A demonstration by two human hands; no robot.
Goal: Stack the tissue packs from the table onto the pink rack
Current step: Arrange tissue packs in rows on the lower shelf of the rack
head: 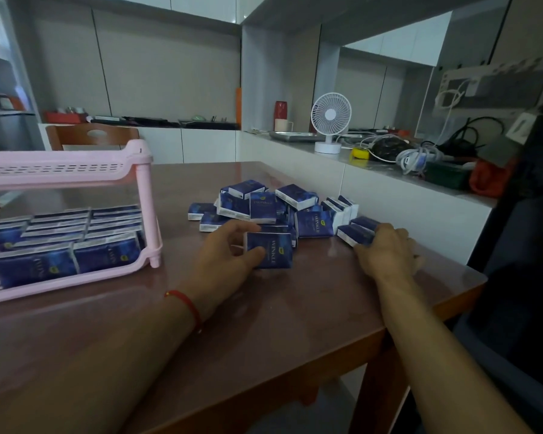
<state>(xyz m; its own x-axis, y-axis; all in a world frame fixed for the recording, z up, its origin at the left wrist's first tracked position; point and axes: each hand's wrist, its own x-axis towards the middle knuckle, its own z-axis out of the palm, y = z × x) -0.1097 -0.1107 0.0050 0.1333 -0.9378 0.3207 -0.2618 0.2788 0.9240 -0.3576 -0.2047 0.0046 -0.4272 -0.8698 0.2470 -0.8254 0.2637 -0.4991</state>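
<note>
Gripping tissue packs point(269, 249) from the heap, both hands point(229, 255) work right of the half-filled pink rack point(76, 170).

"TWINKLE" in pale letters on the dark blue tissue packs point(314, 225)

White desk fan point(330, 120) on counter point(389, 183) w/ tangled cables point(417, 156); wooden chair point(91, 136) behind.

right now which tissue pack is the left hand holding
The pack nearest the camera, label up, between the left hand's thumb and fingers; the pile's others lie untouched behind it.
</note>
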